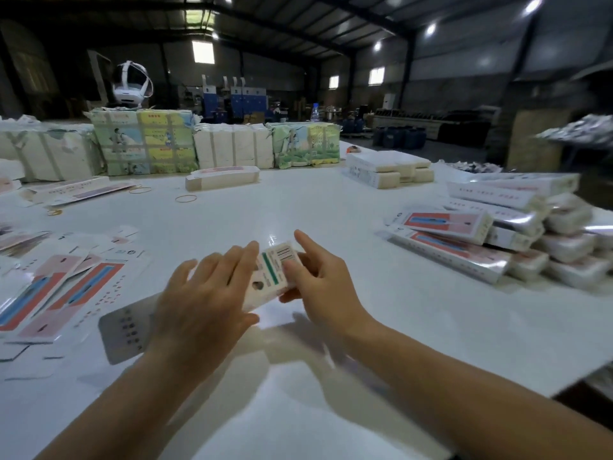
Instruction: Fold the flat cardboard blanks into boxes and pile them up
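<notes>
Holding: box (pixel 272 274), part-folded, just above table (pixel 331 207) centre, between both hands
left hand (pixel 202 297): fingers straight, flat on box's left side
right hand (pixel 318 277): thumb and fingers curled round box's right end
blanks (pixel 63 290): flat, left
finished pile (pixel 497 234): right

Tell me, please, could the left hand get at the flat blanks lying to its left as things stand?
Probably yes: the left hand rests on the box with straight fingers, and nothing stands between it and the flat blanks.
</notes>
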Tool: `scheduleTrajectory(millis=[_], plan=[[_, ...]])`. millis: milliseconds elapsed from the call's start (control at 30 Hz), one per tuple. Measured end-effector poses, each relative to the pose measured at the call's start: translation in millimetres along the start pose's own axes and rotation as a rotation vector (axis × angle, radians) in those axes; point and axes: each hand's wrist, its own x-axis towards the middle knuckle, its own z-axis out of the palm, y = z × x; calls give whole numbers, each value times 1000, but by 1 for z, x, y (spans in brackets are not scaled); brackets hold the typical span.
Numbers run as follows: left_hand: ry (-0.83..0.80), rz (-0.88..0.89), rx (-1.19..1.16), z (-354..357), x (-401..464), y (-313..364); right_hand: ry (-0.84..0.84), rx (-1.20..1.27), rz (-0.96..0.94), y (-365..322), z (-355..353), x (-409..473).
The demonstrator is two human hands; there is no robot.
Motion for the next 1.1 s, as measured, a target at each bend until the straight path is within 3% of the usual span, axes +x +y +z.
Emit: scheduleTrajectory(millis=[100,200,267,467,533,633,833,1000,1100], plan=[[-30,-10,-18,18,-8,-22,-26,-156,-38,1,-10,6],[-60,0,-190,44,-13,-37,-140,-710,-352,5,-14,6],[-77,35,-292,59,-15,-39,-193,-945,-540,9,-13,5],[-9,114,-306,64,-13,-50,-273,-1018,-606,13,-17,8],[56,95,-281,58,-12,-47,-201,-1060,-554,7,-29,18],[116,47,-323,53,-11,-38,39,-1048,-376,-15,-77,50],[17,-94,-390,68,-15,-27,522,-1288,-234,-31,-233,89],[-136,-170,-430,85,-25,-32,560,-1414,188,13,-310,66],[-163,-177,-506,91,-29,-40,564,-1393,230,24,-316,60]])
